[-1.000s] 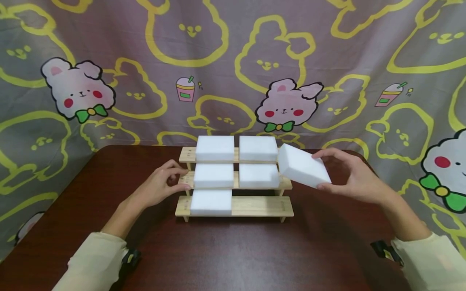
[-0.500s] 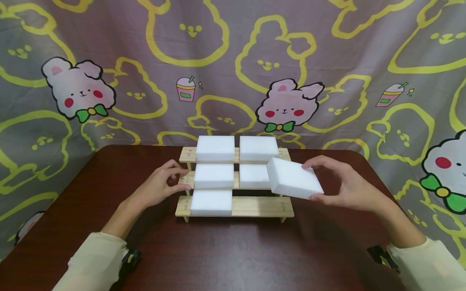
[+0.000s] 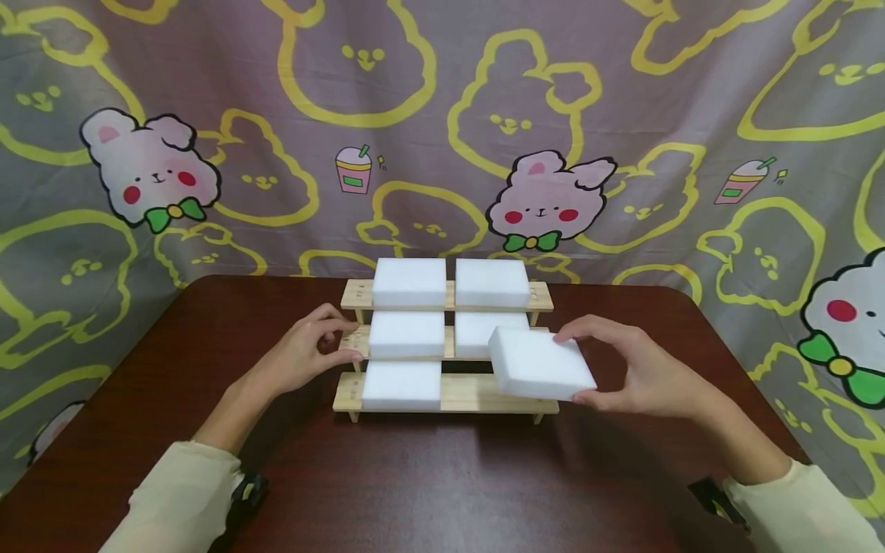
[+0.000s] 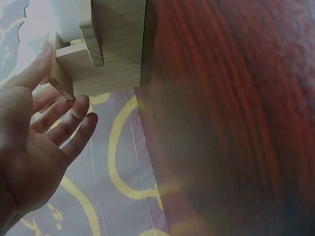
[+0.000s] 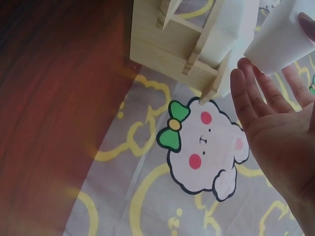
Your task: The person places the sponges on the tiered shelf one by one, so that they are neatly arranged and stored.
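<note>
A three-tier wooden rack (image 3: 459, 395) stands on the table. White foam blocks sit in two columns: two on the top tier, two on the middle one, and one foam block (image 3: 401, 384) at the left of the bottom tier. My right hand (image 3: 643, 376) pinches another foam block (image 3: 542, 361) between thumb and fingers, tilted above the right part of the bottom tier and covering part of the middle right block. My left hand (image 3: 304, 349) holds the left end of the middle tier; in the left wrist view the thumb lies on the plank (image 4: 60, 81) and fingertips touch its edge.
The dark red-brown table (image 3: 429, 476) extends around the rack. Behind and beside it hangs a patterned curtain (image 3: 415, 153) with cartoon bears and rabbits, close to the table's back edge.
My right hand has brought its foam block down, toward me and to the left, from beside the upper tiers to over the bottom tier. The left hand stays where it was.
</note>
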Motion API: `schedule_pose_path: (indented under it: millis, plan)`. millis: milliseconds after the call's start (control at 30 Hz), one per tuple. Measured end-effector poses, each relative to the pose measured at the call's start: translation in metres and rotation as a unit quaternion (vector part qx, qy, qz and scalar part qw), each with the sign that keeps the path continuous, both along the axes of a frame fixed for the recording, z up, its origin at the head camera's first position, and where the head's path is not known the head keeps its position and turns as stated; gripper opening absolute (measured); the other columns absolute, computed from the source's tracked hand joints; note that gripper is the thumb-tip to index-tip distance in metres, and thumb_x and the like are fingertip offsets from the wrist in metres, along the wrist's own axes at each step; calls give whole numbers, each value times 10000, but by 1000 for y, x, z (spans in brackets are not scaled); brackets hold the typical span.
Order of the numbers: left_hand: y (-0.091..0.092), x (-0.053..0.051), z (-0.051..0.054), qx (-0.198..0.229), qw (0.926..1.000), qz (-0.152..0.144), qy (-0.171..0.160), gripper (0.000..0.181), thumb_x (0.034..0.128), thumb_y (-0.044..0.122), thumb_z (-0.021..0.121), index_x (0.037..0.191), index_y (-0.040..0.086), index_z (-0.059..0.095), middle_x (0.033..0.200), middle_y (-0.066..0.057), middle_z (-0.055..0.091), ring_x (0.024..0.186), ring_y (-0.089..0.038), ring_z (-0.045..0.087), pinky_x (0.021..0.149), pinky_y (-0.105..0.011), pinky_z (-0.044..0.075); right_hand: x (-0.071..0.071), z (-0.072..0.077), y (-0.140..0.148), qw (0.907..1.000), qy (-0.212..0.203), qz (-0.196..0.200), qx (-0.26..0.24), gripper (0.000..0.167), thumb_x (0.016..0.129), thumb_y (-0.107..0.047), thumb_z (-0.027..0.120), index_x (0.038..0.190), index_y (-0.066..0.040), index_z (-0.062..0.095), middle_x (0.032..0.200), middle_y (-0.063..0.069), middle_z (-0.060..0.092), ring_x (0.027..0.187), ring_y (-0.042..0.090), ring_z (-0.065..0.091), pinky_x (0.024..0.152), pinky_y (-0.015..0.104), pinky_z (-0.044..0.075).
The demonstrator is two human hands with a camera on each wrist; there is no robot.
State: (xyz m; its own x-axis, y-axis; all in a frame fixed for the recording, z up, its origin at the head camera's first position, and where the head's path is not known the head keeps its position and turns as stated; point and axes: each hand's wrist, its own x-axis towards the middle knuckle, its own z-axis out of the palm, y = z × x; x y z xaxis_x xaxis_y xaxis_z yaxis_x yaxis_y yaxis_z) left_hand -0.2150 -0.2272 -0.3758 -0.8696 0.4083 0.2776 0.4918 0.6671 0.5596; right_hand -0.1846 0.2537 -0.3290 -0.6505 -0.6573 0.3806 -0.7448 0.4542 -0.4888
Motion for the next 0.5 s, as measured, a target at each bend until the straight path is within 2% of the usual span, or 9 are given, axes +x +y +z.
schedule_pose_path:
  millis: [233,500]
  plan:
    - [0,1,1,61,10000,-12,-53,460,909,221,821,1279,-28,707,997,-58,530,761,-176,464,658,-275,391,1,-6,-7,9999,-87,119,71,727,681,-157,994,1291,-235,607,1270,-110,637,1126,96,578,975,225,471]
    - [0,0,1,50,10000,11,-21,461,902,209,828,1276,-30,704,1013,-45,544,777,-179,479,667,-274,407,0,-15,-16,9987,146,477,112,667,739,-175,963,1303,-177,608,1245,-34,647,1085,136,582,965,212,462]
